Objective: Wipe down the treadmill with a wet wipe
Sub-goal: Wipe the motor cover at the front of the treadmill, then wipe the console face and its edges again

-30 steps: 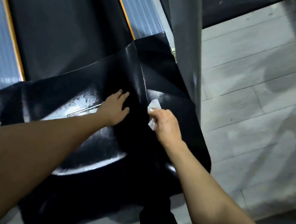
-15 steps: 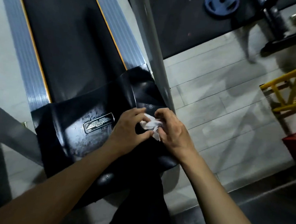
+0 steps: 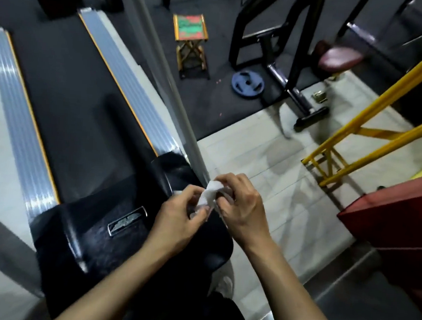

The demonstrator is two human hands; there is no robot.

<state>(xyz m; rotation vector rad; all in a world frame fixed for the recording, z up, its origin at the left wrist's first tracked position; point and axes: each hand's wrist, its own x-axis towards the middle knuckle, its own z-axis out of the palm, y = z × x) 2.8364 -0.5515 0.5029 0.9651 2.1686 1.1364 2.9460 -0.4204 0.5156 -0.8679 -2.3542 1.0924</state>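
Refolding the wet wipe (image 3: 208, 194) above the treadmill (image 3: 134, 239)'s black motor cover

Both hands are now pinching the wipe, lifted clear of the cover; a second ago the left hand (image 3: 179, 220) was lying flat there while the right hand (image 3: 241, 207) was wiping; wiping is probably resuming shortly.

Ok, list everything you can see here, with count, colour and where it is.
treadmill: one, black with grey rails, left
badge: one, silver, on treadmill's hood
post: one, grey, centre
stool: one, green-red seat, top centre
plate: one, blue, on dark mat
bench: one, black frame, top right
rails: yellow, right
box: one, red, right edge
wipe: one, white, between both hands
left hand: pinches wipe
right hand: pinches wipe
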